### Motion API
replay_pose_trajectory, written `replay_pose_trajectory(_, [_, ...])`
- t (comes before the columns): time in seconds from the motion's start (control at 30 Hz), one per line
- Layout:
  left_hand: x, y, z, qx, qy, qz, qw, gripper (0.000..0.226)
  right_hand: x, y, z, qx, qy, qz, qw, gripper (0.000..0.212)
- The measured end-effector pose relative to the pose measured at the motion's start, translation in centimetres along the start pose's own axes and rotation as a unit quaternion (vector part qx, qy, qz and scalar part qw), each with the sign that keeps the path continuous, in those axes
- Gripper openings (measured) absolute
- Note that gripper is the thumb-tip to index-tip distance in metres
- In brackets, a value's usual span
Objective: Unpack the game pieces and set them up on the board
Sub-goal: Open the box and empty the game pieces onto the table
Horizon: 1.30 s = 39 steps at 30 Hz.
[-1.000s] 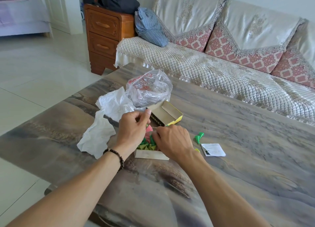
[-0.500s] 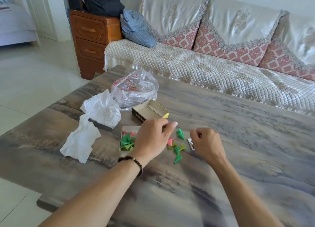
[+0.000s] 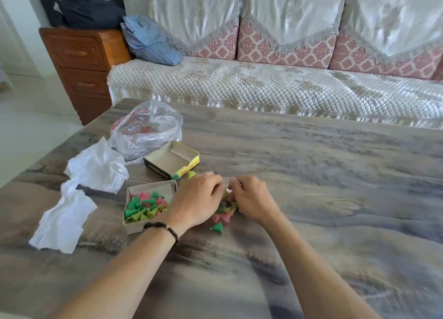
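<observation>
The pieces (image 3: 223, 213) are small cones in green, pink and yellow. They look light and stiff, probably plastic, and I think they roll or tip easily, so it is best to pinch each one at its wide base.

Landmark: the tray (image 3: 134, 225). It holds one heap of cones (image 3: 143, 206), too many and too mixed to count. A second, smaller heap lies on the table (image 3: 335, 175) just right of the tray, between the hands.

The left hand (image 3: 196, 199) and the right hand (image 3: 251, 199) are both curled over this heap and seem to pinch something small. What it is, I cannot tell.

Behind the tray lies one empty lid (image 3: 172, 160). No board is visible.
</observation>
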<state>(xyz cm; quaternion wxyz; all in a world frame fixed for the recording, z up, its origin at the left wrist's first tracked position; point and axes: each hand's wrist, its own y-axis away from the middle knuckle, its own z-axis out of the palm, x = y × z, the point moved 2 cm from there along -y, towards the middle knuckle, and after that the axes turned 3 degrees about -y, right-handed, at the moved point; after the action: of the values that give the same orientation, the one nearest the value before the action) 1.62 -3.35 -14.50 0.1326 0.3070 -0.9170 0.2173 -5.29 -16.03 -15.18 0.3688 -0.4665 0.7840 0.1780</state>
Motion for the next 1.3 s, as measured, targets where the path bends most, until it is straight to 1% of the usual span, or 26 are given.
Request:
replay_pose_trajectory(0.07, [-0.2,0.7,-1.0,0.017,0.042,0.004,0.999,0.02,-0.6,0.3,-0.3,0.01,0.007,-0.017,1.0,0.036])
replay_pose_trajectory(0.17, [-1.5,1.7,-3.1,0.052,0.088,-0.025,0.994,0.015,-1.6,0.8,-0.7,0.03,0.06,-0.073,0.995,0.036])
replay_pose_trajectory(0.27, [-4.2,3.5,-5.3,0.065,0.032,-0.063,0.995,0.014,-2.8,1.4,-0.2,0.031,0.093,-0.114,0.989,0.029])
replay_pose_trajectory(0.33, [-6.0,4.8,-6.1,0.045,-0.007,-0.087,0.995,0.016,-3.8,1.7,0.2,0.046,0.119,-0.135,0.983,0.025])
replay_pose_trajectory(0.43, [-8.3,6.8,-6.5,-0.001,-0.043,-0.119,0.992,0.027,-6.4,2.5,2.3,0.039,0.115,-0.214,0.969,0.02])
replay_pose_trajectory(0.47, [-8.8,7.2,-6.4,-0.022,-0.062,-0.118,0.991,0.031,-7.2,2.9,3.2,0.027,0.112,-0.24,0.964,0.02])
replay_pose_trajectory(0.53, [-9.2,7.7,-6.1,-0.042,-0.091,-0.089,0.991,0.033,-8.5,3.2,5.0,-0.006,0.128,-0.275,0.953,0.024])
replay_pose_trajectory(0.6, [-9.3,7.7,-6.1,-0.037,-0.086,-0.071,0.993,0.033,-9.1,3.0,6.4,-0.042,0.165,-0.279,0.945,0.028])
replay_pose_trajectory(0.67, [-9.5,7.7,-6.1,-0.033,-0.068,-0.072,0.994,0.036,-9.5,2.7,7.2,-0.074,0.207,-0.277,0.935,0.028])
replay_pose_trajectory(0.8, [-10.5,7.7,-5.9,-0.034,-0.063,-0.063,0.995,0.026,-9.9,2.0,8.0,-0.103,0.278,-0.28,0.913,0.029])
replay_pose_trajectory(0.87, [-10.9,7.7,-6.2,-0.025,-0.056,-0.068,0.996,0.025,-9.8,1.8,8.4,-0.112,0.307,-0.275,0.904,0.036])
replay_pose_trajectory(0.93, [-11.1,7.5,-6.3,-0.015,-0.055,-0.064,0.996,0.026,-9.7,1.6,8.7,-0.12,0.311,-0.263,0.905,0.04])
replay_pose_trajectory(1.0, [-10.9,7.3,-6.4,-0.014,-0.054,-0.061,0.997,0.026,-9.5,1.4,8.8,-0.136,0.295,-0.246,0.913,0.038])
replay_pose_trajectory(1.07, [-10.8,7.2,-6.3,-0.018,-0.058,-0.055,0.997,0.024,-9.4,1.3,9.0,-0.15,0.286,-0.231,0.918,0.035])
replay_pose_trajectory(1.17, [-10.8,7.1,-6.3,-0.02,-0.078,-0.037,0.996,0.023,-9.6,1.2,9.3,-0.16,0.299,-0.228,0.913,0.03])
replay_pose_trajectory(1.23, [-10.9,7.1,-6.4,-0.027,-0.078,-0.029,0.996,0.022,-9.6,1.0,9.3,-0.168,0.302,-0.22,0.912,0.031])
replay_pose_trajectory(1.3, [-10.9,6.9,-6.4,-0.042,-0.064,-0.025,0.997,0.019,-9.6,0.7,9.1,-0.191,0.283,-0.198,0.919,0.034])
